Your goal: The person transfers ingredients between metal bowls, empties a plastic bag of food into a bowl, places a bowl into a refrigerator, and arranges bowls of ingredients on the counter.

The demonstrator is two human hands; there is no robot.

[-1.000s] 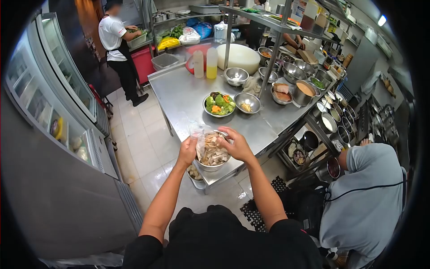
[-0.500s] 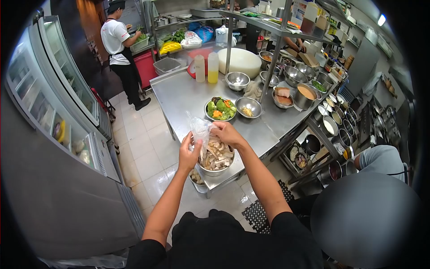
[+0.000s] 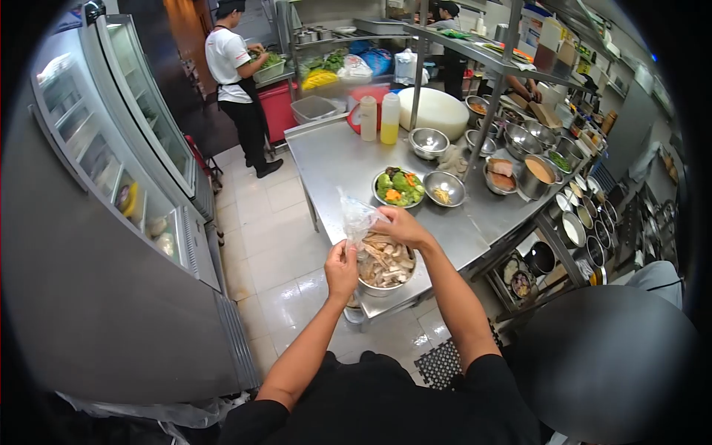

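Both hands' (left (image 3: 342,273), right (image 3: 403,225)) fingers pinch clear plastic bag (image 3: 357,215) over bowl (image 3: 382,290) of pale strips (image 3: 386,261), probably mushroom, at worktop (image 3: 337,174) corner.

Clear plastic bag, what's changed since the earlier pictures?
The right hand has moved forward off the pale food strips and taken hold of the clear, crumpled plastic bag. The left hand still holds it; the round metal bowl of strips stays put.

Clear, crinkled plastic bag (image 3: 359,216) catches the light above a smooth metal table (image 3: 334,162) with a soft sheen. Shiny metal bowl (image 3: 446,189) gleams beside rumpled cloth (image 3: 452,159); glossy floor tiles (image 3: 276,261) reflect light below, near matt black clothing (image 3: 378,400).
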